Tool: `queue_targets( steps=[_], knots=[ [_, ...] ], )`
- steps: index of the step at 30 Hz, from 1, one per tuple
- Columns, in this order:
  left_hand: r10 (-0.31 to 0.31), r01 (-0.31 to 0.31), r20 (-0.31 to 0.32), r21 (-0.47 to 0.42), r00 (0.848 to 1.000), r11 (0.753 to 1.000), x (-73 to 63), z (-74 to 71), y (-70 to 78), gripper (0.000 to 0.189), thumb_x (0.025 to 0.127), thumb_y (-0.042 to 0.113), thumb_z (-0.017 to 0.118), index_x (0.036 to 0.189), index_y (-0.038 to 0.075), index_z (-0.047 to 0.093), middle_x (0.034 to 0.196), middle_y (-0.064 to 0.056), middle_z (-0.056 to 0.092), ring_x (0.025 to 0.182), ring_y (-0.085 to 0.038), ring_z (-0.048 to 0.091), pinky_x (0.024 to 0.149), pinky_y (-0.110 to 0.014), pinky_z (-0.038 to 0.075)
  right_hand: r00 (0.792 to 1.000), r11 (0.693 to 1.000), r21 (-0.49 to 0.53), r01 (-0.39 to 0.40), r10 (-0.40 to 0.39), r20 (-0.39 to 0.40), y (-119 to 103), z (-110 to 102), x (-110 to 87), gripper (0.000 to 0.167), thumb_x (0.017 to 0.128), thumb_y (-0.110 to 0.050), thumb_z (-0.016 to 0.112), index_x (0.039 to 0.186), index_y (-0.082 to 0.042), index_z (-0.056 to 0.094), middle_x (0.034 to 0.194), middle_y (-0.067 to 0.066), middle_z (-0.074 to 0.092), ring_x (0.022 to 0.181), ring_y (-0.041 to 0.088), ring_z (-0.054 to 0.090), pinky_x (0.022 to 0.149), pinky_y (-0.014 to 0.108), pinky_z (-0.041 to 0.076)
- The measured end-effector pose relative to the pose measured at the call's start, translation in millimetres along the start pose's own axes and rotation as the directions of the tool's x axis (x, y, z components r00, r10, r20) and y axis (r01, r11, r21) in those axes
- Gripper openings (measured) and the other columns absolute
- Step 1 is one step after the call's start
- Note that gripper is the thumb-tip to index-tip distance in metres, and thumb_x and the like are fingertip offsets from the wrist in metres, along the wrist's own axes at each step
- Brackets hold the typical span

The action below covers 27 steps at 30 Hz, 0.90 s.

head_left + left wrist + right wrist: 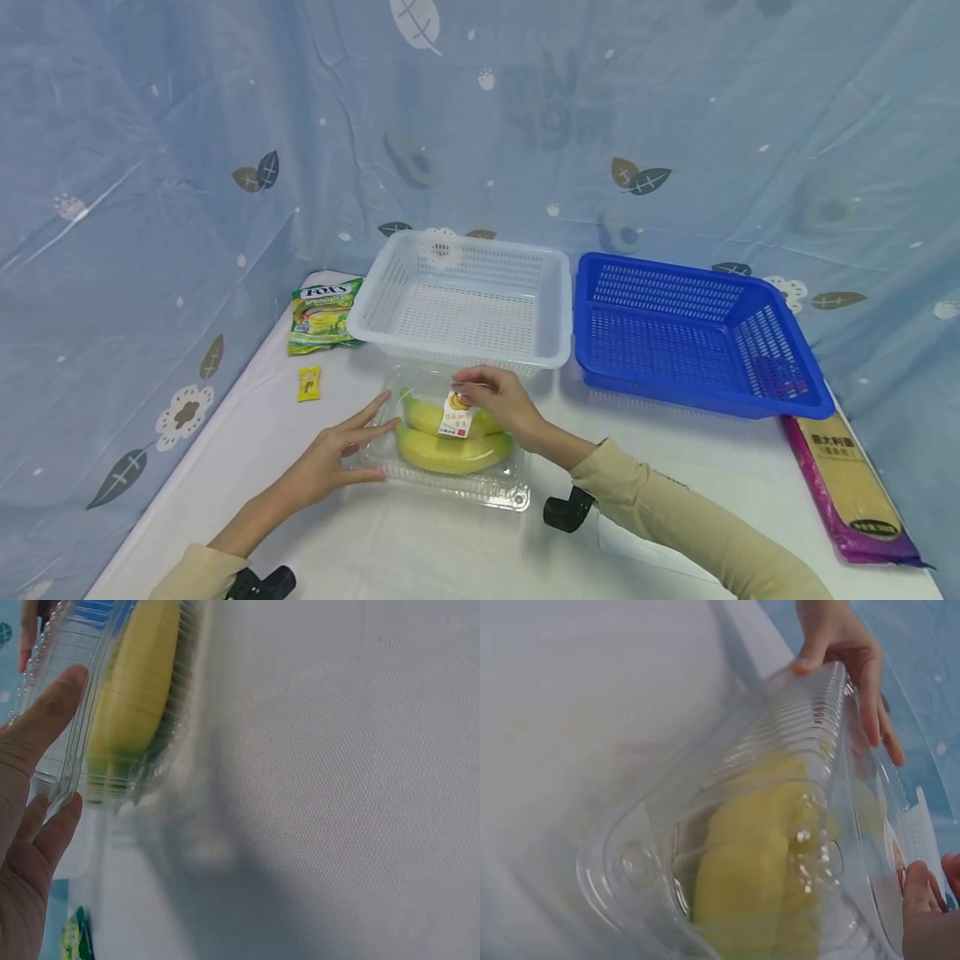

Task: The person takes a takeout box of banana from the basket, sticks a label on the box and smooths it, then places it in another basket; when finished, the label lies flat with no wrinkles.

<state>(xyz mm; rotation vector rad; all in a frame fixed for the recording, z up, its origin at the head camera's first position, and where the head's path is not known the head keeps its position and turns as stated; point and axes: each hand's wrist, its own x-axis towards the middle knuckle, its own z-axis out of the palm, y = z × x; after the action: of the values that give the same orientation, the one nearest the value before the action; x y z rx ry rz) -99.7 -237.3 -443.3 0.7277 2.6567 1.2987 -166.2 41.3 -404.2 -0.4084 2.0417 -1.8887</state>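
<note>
head view: we find the clear ridged plastic box [480, 493] of yellow bananas [450, 456] before a white perforated plastic basket [472, 317]. left hand [330, 457] grips the box's corner; the right wrist view shows thumb and fingers straddling it. right hand [506, 404] has bent fingers at the small white printed label [453, 423]; pinching or not, we cannot tell. label's print: legible in head view only.

Pasta packet [851, 483], far end hidden

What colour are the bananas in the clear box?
Mostly yellow; the bananas show best in the head view.
</note>
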Motion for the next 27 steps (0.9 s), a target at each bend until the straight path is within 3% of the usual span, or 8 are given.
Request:
queue_targets(
  steps=[10, 17, 20, 24, 27],
  knots=[
    [0.005, -0.005, 0.002, -0.011, 1.0, 1.0, 0.1, -0.9, 1.8, 0.069, 0.073, 0.025, 0.081, 0.135, 0.008, 0.055, 0.157, -0.013, 0.022, 0.137, -0.042, 0.029, 0.088, -0.05, 0.049, 0.999, 0.999, 0.034, -0.032, 0.03, 0.039, 2.5, 5.3, -5.2, 0.022, 0.098, -0.002, 0.051, 0.113, 0.012, 0.06, 0.114, 0.025, 0.063, 0.103, 0.026, 0.063, 0.089, 0.03, 0.053],
    [0.012, -0.012, -0.004, -0.002, 1.0, 1.0, -0.2, -0.9, 1.3, 0.069, 0.073, 0.026, 0.081, 0.135, 0.007, 0.055, 0.157, -0.014, 0.023, 0.136, -0.042, 0.03, 0.088, -0.051, 0.05, 0.998, 1.0, -0.006, -0.026, 0.026, 0.058, 5.0, 12.6, -13.1, 0.02, 0.098, -0.001, 0.051, 0.112, 0.008, 0.063, 0.114, 0.022, 0.064, 0.106, 0.027, 0.062, 0.085, 0.025, 0.052],
    [0.014, -0.014, -0.008, 0.007, 1.0, 1.0, -0.2, -0.8, 1.4, 0.069, 0.073, 0.025, 0.081, 0.134, 0.006, 0.055, 0.157, -0.013, 0.023, 0.136, -0.043, 0.031, 0.087, -0.051, 0.05, 0.997, 0.999, -0.035, -0.016, 0.018, 0.071, 6.2, 15.6, -16.1, 0.02, 0.097, -0.003, 0.052, 0.11, 0.007, 0.064, 0.113, 0.021, 0.065, 0.1, 0.023, 0.062, 0.082, 0.023, 0.052],
    [0.015, -0.015, -0.009, 0.008, 1.0, 1.0, -0.2, -0.4, 1.4, 0.069, 0.073, 0.024, 0.081, 0.134, 0.006, 0.055, 0.157, -0.012, 0.022, 0.136, -0.043, 0.031, 0.087, -0.051, 0.05, 0.996, 0.999, -0.042, -0.006, 0.01, 0.084, 7.8, 19.0, -20.6, 0.02, 0.098, -0.005, 0.053, 0.11, 0.006, 0.064, 0.11, 0.021, 0.065, 0.088, 0.016, 0.06, 0.079, 0.028, 0.052],
    [0.015, -0.015, -0.007, 0.005, 1.0, 1.0, -0.2, -0.3, 1.4, 0.069, 0.073, 0.024, 0.081, 0.134, 0.006, 0.055, 0.157, -0.011, 0.022, 0.136, -0.043, 0.03, 0.087, -0.051, 0.05, 0.995, 1.0, -0.013, -0.006, 0.007, 0.103, 8.1, 21.1, -24.5, 0.021, 0.098, -0.003, 0.052, 0.111, 0.009, 0.063, 0.112, 0.024, 0.063, 0.093, 0.021, 0.062, 0.085, 0.033, 0.053]
  ],
)
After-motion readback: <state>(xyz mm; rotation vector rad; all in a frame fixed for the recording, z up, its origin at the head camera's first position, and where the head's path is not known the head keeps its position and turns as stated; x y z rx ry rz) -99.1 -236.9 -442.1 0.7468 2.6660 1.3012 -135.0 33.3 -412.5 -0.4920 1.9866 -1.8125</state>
